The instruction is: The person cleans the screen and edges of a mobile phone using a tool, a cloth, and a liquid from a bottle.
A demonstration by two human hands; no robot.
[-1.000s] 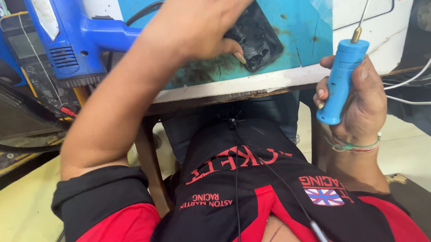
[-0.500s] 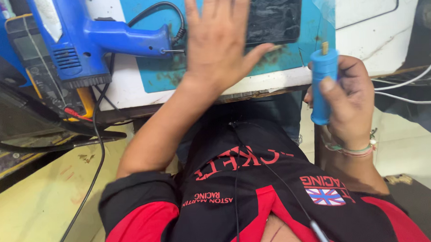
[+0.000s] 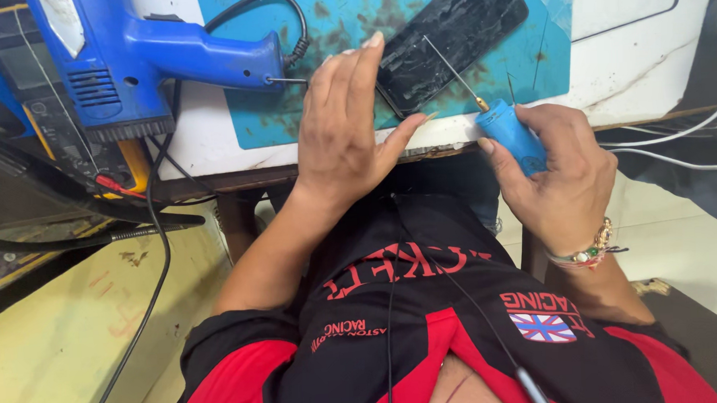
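Phone point(image 3: 456, 44) near mat edge; right hand point(image 3: 563, 176) grips screwdriver point(image 3: 504, 127).

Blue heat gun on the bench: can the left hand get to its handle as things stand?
Probably yes. The left hand is empty, fingers spread, and sits just right of the heat gun handle's end. Nothing lies between them except the gun's own cord. The right hand is busy holding the blue pick tool.

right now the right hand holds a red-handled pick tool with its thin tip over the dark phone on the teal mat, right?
Not quite: the handle is blue, not red. The head view shows the right hand gripping a blue-handled pick tool, its thin metal tip reaching over the dark phone lying on the teal mat.
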